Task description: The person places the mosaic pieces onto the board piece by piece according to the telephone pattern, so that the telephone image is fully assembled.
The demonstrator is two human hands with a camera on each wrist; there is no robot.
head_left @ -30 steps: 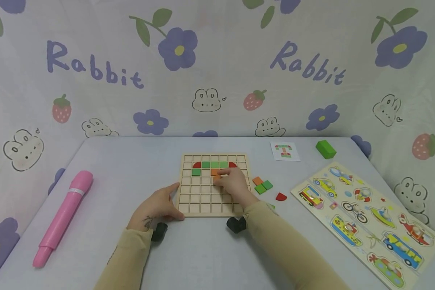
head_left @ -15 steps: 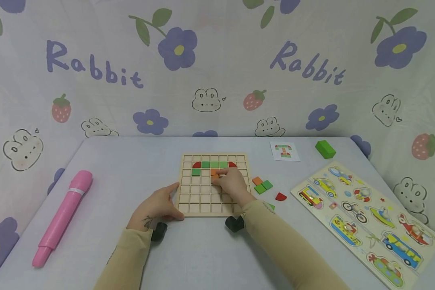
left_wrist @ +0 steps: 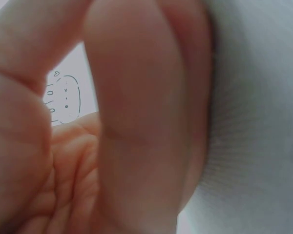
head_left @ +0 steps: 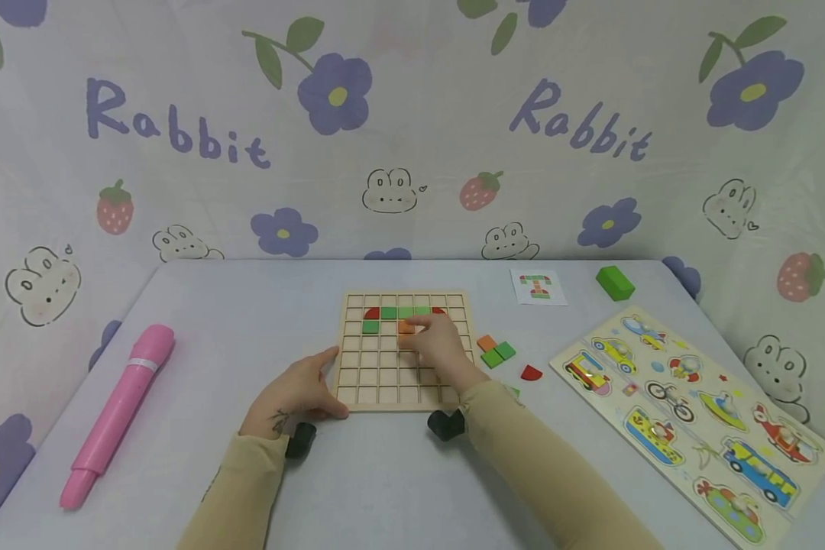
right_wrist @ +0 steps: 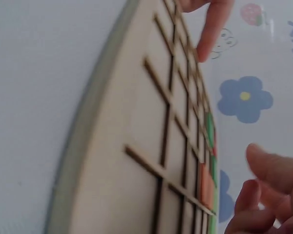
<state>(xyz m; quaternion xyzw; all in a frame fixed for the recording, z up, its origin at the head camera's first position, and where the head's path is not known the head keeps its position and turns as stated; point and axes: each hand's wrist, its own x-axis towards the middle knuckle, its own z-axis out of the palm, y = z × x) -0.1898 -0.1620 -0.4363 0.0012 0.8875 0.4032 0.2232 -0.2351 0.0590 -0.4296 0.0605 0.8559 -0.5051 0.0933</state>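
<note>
Hanging over the upper middle of a wooden grid board (head_left: 388, 376), the right hand (head_left: 441, 347) holds nothing that shows; in its wrist view a narrow gap parts the bent fingers, and they stand clear of the board. Just beside its fingertips lies an orange tile (head_left: 406, 327), flat in a cell of the third row, its sides in line with the grid strips and no side plainly longer.

The left hand (head_left: 302, 389) touches the board's left edge, thumb and forefinger spread wide, the thumb at the near corner. The board is about square, so it has no clear long axis; its near edge faces the person squarely.

Above the orange tile, a line of pieces runs left to right: a red quarter-round (head_left: 372, 314) with its curve to the upper left, three green tiles (head_left: 406, 312), and another red piece (head_left: 439, 311) partly behind the hand. A single green tile (head_left: 370, 327) sits below the left red one.

Right of the board, loose tiles (head_left: 505, 351) lie askew to its grid. Farther out, a peg puzzle (head_left: 704, 431) slants from far left to near right, while a pink stick (head_left: 119, 418) on the left points away and rightward.
</note>
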